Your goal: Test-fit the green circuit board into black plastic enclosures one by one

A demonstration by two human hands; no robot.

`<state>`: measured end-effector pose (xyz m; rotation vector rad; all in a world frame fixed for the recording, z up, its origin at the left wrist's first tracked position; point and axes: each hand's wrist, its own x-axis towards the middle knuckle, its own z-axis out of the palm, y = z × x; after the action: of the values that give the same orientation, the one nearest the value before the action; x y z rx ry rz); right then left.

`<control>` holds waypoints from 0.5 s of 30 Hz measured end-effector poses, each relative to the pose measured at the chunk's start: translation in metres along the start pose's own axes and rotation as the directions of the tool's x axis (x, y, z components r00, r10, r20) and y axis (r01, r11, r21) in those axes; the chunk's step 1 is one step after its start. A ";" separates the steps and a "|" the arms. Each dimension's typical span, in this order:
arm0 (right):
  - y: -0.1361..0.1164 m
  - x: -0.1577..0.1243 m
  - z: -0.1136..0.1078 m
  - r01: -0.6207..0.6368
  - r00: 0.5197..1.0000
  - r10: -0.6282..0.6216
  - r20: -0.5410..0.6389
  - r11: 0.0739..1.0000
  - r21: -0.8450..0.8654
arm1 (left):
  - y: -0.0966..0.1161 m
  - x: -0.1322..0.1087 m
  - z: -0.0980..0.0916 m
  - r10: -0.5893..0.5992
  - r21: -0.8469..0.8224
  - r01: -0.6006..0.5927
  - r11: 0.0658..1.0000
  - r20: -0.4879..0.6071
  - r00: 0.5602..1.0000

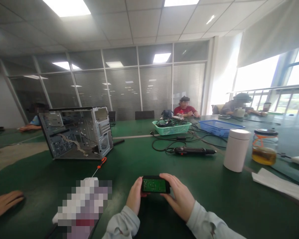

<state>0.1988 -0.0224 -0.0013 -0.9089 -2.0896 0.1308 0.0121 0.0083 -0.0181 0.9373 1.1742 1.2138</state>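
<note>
A black phone (155,184) with a green picture on its screen is held sideways low over the green table (209,189), close to me. My left hand (134,199) grips its left end with curled fingers. My right hand (179,196) wraps round its right end, fingers over the top edge. Both wrists wear light grey sleeves.
An open computer case (77,132) stands at the left with an orange-handled screwdriver (99,166) before it. A white canister (236,150), an amber jar (264,151), two baskets (171,127), cables and an electric screwdriver (194,151) lie ahead. Another person's hand (5,202) rests far left. People sit at the back.
</note>
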 end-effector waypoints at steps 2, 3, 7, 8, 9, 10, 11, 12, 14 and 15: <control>0.005 -0.005 0.002 0.013 1.000 -0.013 -0.020 1.000 0.024 | -0.001 -0.004 0.002 0.032 0.037 -0.032 0.999 0.004 0.999; 0.005 -0.007 0.001 0.020 1.000 -0.019 -0.024 0.999 0.029 | -0.001 -0.006 0.003 0.061 0.082 -0.062 0.995 0.015 0.998; 0.003 -0.008 -0.004 -0.058 0.998 0.059 -0.006 0.996 0.072 | 0.000 -0.011 0.006 0.137 0.226 -0.150 0.963 0.071 0.988; 0.002 -0.007 -0.005 -0.122 0.992 0.123 -0.009 0.988 0.100 | 0.001 -0.012 0.006 0.144 0.250 -0.162 0.955 0.090 0.986; 0.002 -0.006 -0.005 -0.202 0.978 0.206 -0.014 0.968 0.150 | 0.003 -0.013 0.007 0.143 0.278 -0.171 0.945 0.118 0.983; 0.003 -0.005 -0.004 -0.312 0.947 0.322 -0.002 0.918 0.244 | 0.004 -0.015 0.007 0.139 0.315 -0.183 0.931 0.156 0.978; 0.004 -0.003 -0.003 -0.436 0.892 0.450 0.048 0.825 0.360 | 0.006 -0.018 0.008 0.135 0.356 -0.199 0.913 0.196 0.971; 0.006 -0.002 -0.002 -0.550 0.818 0.559 0.136 0.692 0.468 | 0.007 -0.022 0.009 0.133 0.401 -0.221 0.889 0.234 0.963; 0.010 0.001 0.000 -0.712 0.659 0.662 0.358 0.393 0.582 | 0.010 -0.029 0.011 0.179 0.469 -0.296 0.832 0.277 0.944; 0.011 0.002 -0.001 -0.761 0.596 0.666 0.449 0.288 0.582 | 0.011 -0.033 0.012 0.180 0.483 -0.307 0.820 0.291 0.940</control>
<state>0.2047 -0.0127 -0.0036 -1.2437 -1.2851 1.4614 0.0226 -0.0217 -0.0003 1.6441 1.2406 0.9528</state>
